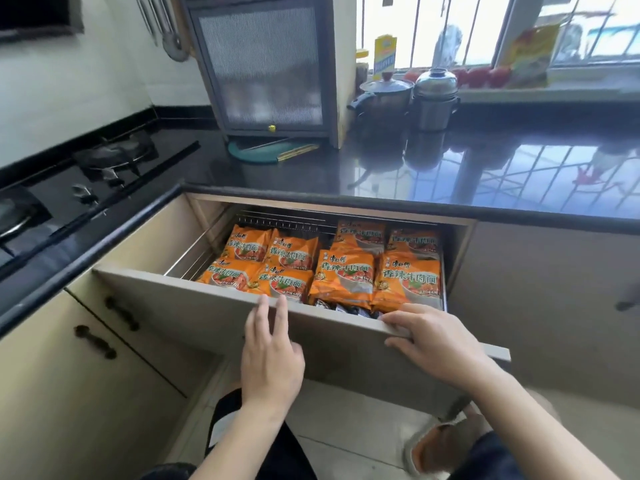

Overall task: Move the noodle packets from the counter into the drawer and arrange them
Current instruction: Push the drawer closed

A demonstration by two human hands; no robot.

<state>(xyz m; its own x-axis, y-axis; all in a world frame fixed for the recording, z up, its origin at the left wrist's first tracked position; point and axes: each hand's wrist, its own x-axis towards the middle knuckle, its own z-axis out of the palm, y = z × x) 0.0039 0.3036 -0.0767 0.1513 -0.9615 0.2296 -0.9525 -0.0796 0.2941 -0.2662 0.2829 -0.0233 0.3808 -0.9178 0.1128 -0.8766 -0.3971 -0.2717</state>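
Note:
Several orange noodle packets (343, 271) lie in rows inside the pulled-out drawer (194, 306), filling its wire basket. Dark packets show beneath them at the front right. My left hand (270, 348) rests flat against the drawer's beige front panel, fingers straight and slightly apart, fingertips at the top edge. My right hand (433, 341) grips the top edge of the same panel further right, fingers over the rim and thumb on the front face. The black counter (311, 174) above the drawer has no noodle packets on it.
A gas stove (86, 174) sits at the left. A cabinet with a ribbed glass door (263, 67) and two steel pots (408, 95) stand at the back of the counter. Cupboard doors with dark handles (95, 341) flank the drawer. My knees and a slipper are below.

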